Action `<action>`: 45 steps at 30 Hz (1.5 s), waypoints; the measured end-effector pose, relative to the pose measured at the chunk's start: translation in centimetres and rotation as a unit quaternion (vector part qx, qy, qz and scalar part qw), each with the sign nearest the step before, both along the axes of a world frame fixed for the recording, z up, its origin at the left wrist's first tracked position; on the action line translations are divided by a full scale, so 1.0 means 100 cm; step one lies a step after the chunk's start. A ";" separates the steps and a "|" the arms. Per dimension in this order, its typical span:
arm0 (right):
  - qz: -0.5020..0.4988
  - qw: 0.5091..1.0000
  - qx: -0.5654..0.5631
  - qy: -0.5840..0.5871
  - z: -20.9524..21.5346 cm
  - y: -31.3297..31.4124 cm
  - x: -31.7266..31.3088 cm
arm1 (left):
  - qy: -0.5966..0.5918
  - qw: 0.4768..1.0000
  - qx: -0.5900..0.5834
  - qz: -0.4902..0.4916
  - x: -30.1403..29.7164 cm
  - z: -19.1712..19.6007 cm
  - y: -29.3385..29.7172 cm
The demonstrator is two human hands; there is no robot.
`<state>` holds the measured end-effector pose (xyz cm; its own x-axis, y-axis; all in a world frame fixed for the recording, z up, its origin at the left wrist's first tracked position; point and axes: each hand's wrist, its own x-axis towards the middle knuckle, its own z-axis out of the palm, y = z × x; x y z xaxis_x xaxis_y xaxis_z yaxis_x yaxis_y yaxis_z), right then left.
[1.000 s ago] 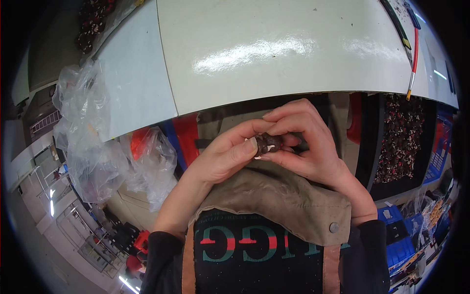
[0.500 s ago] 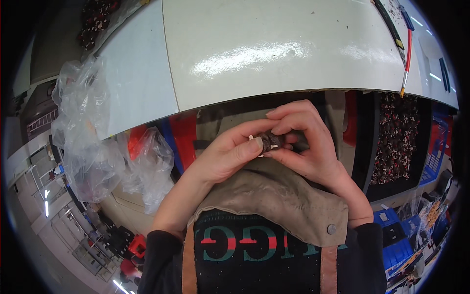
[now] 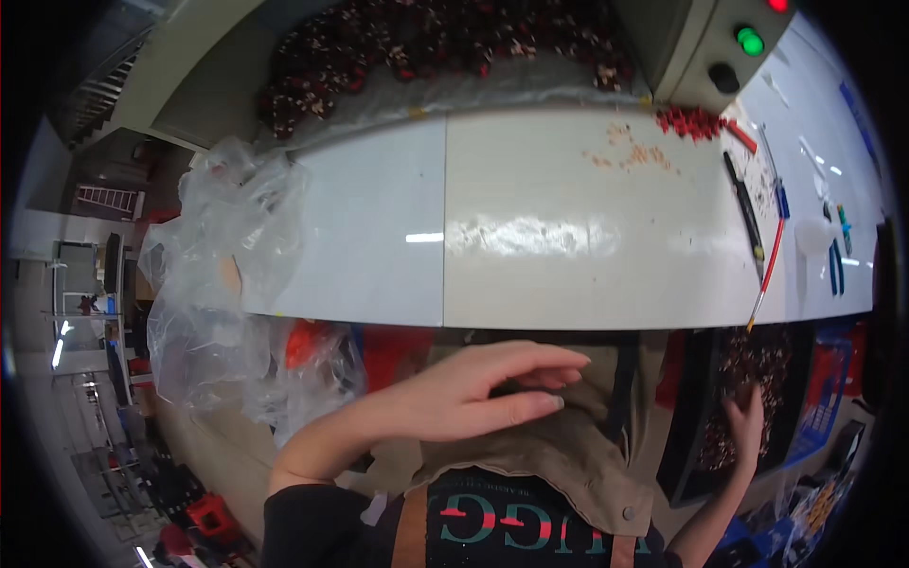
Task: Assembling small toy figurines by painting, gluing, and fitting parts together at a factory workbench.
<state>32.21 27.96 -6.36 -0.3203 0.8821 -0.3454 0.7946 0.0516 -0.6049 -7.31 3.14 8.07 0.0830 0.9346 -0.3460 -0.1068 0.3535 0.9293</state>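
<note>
My left hand hovers over my lap at the near edge of the table. Its thumb stands apart from the curved fingers, and nothing shows between them. On the right, my right hand reaches down into a black bin. Its thumb and a finger spread at the heap of small dark brown pieces flecked with white and red. The other fingertips are hidden among the pieces.
A white tabletop spans the front. On it lie red bits, pale bits, a black-handled tool and a red-handled brush. Clear plastic bags hang at the left. A machine panel stands far right.
My hands have parted; the small dark brown piece between them no longer shows there. My right hand has moved right into the bin. The view has lifted, showing a dark heap beyond the table.
</note>
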 end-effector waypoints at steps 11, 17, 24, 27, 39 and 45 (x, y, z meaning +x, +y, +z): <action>0.055 0.990 -0.053 -0.119 0.007 0.013 0.001 | 0.348 0.860 0.180 0.326 -0.167 -0.003 0.093; 0.157 0.967 -0.200 -0.004 0.042 -0.018 -0.090 | 0.537 0.761 0.160 0.328 -0.252 -0.010 0.179; 0.274 0.944 -0.181 0.028 0.046 -0.047 -0.137 | 0.682 0.660 0.095 0.302 -0.267 -0.029 0.236; 0.270 0.944 -0.182 0.045 0.058 -0.044 -0.144 | 0.680 0.657 0.095 0.313 -0.263 -0.027 0.245; 0.396 0.897 -0.085 0.174 0.075 -0.057 -0.187 | 0.129 0.945 0.167 0.248 -0.111 0.016 0.102; 0.322 0.805 -0.275 0.415 0.071 -0.091 -0.214 | -0.124 0.964 0.007 0.234 0.014 -0.003 0.000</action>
<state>10.81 18.87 0.70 -0.9721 0.2274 -0.0583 0.0202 -0.1665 -0.9858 -5.92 3.10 7.79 -0.2711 0.8937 -0.3575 -0.4707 0.2009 0.8591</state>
